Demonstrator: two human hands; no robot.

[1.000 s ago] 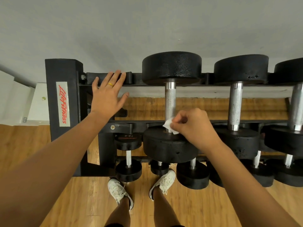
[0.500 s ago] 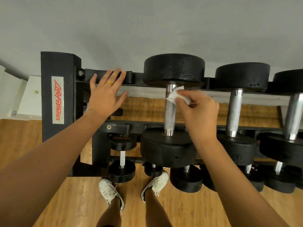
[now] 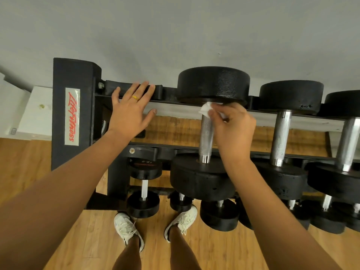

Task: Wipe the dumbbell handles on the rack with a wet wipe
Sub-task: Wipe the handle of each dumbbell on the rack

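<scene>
Against the grey wall, we pinch the wet wipe (image 3: 206, 109) in our right hand (image 3: 233, 131) at the far end of the handle (image 3: 205, 139), which runs toward us; our left hand (image 3: 128, 115) rests flat on the rack (image 3: 86, 114).

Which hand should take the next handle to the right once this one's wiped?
Right. The right hand pinches the wipe on the first handle, next to that neighbouring handle; the left hand rests flat on the rack, holding nothing.
</scene>
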